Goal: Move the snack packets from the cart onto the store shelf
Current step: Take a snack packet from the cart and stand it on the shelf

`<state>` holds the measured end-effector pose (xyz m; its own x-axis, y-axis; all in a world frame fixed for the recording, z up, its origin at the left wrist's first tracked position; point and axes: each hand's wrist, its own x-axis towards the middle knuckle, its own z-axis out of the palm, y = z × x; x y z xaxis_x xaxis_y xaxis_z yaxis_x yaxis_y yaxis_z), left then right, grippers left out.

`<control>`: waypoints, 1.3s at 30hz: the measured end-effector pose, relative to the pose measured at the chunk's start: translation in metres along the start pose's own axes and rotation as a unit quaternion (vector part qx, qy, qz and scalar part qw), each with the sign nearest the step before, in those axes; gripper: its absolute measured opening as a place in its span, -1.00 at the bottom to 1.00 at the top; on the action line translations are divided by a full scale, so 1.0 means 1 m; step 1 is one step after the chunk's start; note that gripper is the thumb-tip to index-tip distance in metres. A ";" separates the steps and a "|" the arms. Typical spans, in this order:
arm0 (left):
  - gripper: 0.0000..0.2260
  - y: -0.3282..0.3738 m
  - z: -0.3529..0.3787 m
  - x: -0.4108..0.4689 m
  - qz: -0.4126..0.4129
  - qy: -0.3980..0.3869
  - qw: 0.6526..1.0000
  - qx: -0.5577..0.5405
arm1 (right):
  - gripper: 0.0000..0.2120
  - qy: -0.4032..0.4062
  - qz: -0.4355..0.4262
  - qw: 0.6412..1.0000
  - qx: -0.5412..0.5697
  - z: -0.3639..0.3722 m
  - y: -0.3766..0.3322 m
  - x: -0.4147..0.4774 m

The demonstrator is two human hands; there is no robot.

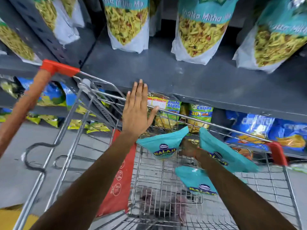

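— How many teal snack packets are in the cart?
— Three; more stand on the grey shelf.
— And the hands?
— Left hand flat, fingers spread, empty. Right hand reaches between two packets; grip unclear.

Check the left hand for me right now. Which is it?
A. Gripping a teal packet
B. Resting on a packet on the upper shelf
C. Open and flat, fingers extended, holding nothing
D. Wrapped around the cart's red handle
C: the left hand is spread flat with fingers extended over the cart rim near the shelf edge, holding nothing, while the right hand is down among the teal packets.
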<state>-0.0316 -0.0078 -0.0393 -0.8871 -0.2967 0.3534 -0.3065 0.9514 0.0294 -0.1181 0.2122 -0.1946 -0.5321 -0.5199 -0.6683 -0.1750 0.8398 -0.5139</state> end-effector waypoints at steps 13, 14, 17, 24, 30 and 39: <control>-0.31 -0.003 0.016 0.003 -0.007 0.058 0.998 0.029 | -0.25 -0.010 -0.093 0.995 -0.020 0.023 0.011 0.006; -0.31 -0.002 0.017 0.004 -0.007 0.061 0.998 0.029 | -0.23 -0.004 -0.102 0.995 0.008 0.029 0.015 0.010; -0.32 -0.002 0.017 0.003 -0.006 0.080 0.996 0.033 | -0.13 0.009 -0.132 0.990 0.051 0.032 0.015 0.006; -0.32 -0.001 0.014 0.002 -0.008 0.076 0.996 0.035 | -0.34 0.032 -0.149 0.988 0.029 0.030 0.016 0.003; -0.35 -0.004 0.000 0.001 0.006 0.046 0.999 0.007 | -0.27 0.004 -0.133 0.991 -0.006 0.013 0.005 -0.020; -0.42 -0.014 -0.020 -0.002 0.040 -0.011 0.999 -0.011 | -0.44 0.005 -0.159 0.984 -0.080 -0.007 -0.008 -0.051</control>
<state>-0.0190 -0.0191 -0.0217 -0.9156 -0.2220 0.3352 -0.2277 0.9735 0.0227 -0.0953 0.2327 -0.1524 -0.4369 -0.7595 -0.4819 -0.4620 0.6491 -0.6043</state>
